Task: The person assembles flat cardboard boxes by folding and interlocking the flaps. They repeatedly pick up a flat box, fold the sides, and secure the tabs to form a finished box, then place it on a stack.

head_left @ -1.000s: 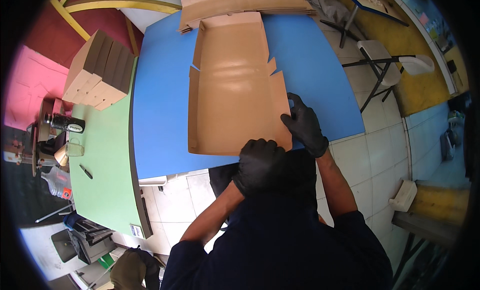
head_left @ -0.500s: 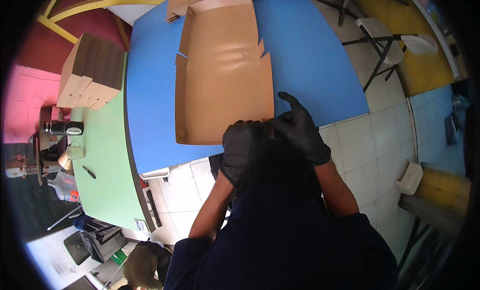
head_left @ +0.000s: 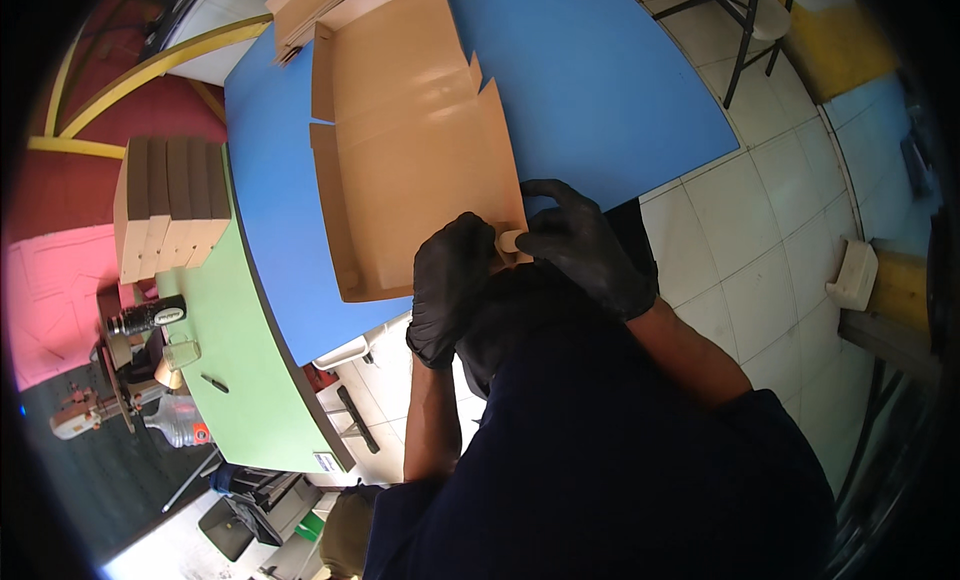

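On the blue table point(head_left: 590, 90) | 1 open cardboard box point(head_left: 410, 160) | near right corner: 1 left hand point(head_left: 445, 285), fingers bunched; 1 right hand point(head_left: 592, 248), thumb at 1 flap point(head_left: 509, 242), forefinger spread away | pinch: cannot tell

From the person's head, the left one of two fisheye cameras is looking steeply down past the dark shirt point(head_left: 600, 450) and facing forward over the blue table point(head_left: 580, 80). It is hanging close above the box point(head_left: 410, 170), the left hand point(head_left: 448, 280) and the right hand point(head_left: 590, 248), showing them near mid-view. Its wide lens is taking in the green table point(head_left: 240, 400) leftward and the floor point(head_left: 745, 240) rightward, bending their edges.
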`<state>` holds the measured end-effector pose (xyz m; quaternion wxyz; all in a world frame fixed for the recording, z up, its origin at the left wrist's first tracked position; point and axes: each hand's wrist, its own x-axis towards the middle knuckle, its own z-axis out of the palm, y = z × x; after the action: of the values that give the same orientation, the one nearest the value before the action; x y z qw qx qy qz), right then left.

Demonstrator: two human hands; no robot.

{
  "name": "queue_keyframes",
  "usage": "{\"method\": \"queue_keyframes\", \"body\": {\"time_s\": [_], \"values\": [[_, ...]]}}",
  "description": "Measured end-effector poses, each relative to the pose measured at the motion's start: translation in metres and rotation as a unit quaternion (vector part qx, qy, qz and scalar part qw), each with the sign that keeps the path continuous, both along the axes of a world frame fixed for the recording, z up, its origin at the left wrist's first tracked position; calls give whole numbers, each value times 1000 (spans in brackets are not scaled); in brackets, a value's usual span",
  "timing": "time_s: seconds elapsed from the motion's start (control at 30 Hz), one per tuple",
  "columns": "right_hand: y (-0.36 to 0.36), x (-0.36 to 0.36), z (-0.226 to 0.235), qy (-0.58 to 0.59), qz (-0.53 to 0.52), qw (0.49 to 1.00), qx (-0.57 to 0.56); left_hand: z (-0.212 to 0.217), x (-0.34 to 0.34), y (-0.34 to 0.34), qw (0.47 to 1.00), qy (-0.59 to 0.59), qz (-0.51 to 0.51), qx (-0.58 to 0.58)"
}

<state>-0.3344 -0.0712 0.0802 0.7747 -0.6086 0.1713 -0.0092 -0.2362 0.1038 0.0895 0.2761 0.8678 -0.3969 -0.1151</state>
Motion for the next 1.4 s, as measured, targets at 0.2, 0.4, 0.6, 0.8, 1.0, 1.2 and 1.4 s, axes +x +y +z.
{"method": "queue_keyframes", "body": {"time_s": [0.2,0.4,0.6,0.8,1.0,1.2,1.4], "values": [[0,3,-5,2,-5,1000,24,2,-3,-1,1000,12,6,-5],[5,4,-15,-13,-1,999,34,2,-3,-3,996,69,51,-40],[8,7,-18,-21,-35,998,41,11,2,-6,989,129,63,-40],[16,9,-15,9,-62,996,57,16,4,-4,935,300,154,-112],[8,12,-9,-53,13,996,72,16,9,-1,960,262,74,-60],[-7,10,-1,34,63,997,-20,11,16,3,964,264,27,9],[-4,25,-1,34,95,990,-101,4,20,-8,994,95,-35,50]]}}
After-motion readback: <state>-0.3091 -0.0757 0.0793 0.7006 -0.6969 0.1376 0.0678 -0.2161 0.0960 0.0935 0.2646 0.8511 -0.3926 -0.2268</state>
